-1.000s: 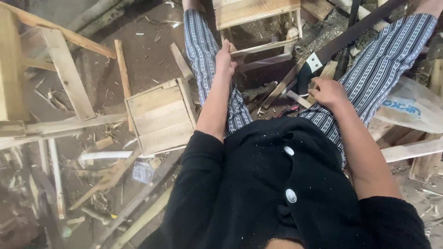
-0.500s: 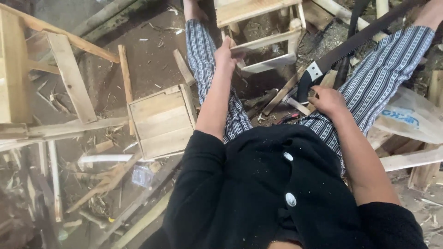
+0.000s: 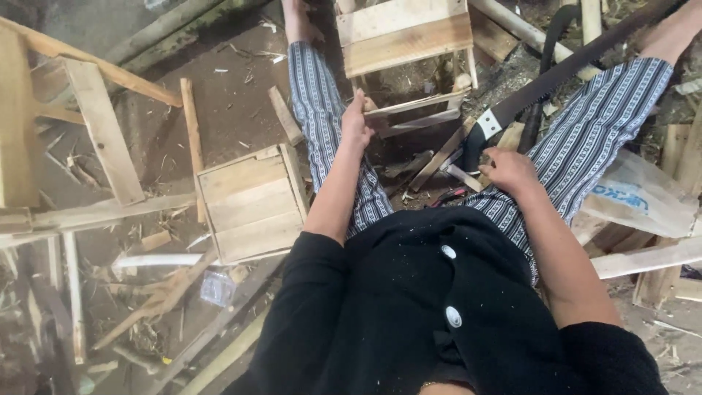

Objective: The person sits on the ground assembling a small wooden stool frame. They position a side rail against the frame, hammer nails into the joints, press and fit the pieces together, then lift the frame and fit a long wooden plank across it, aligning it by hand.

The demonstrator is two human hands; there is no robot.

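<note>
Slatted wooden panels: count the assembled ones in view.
2. One slatted panel lies on the ground beside the left leg; another stands ahead between the feet. Others may be hidden among scrap.

A rough woodworking yard; dirt floor (image 3: pixel 234 110) strewn with shavings, slats around a wooden stool (image 3: pixel 406 33); handsaw (image 3: pixel 556 80) beside it.

Seated person among wood pieces on the floor, legs stretched forward.

A wooden stool frame (image 3: pixel 406 44) stands ahead between the legs; the left hand (image 3: pixel 356 123) grips its lower rail (image 3: pixel 417 104). A hand saw (image 3: pixel 556 77) lies across the right leg, its handle just before the right hand (image 3: pixel 510 170). A slatted wooden panel (image 3: pixel 250 205) lies on the floor left of the left leg, with loose slats (image 3: pixel 110 212) farther left and planks (image 3: pixel 643 256) on the right.
</note>
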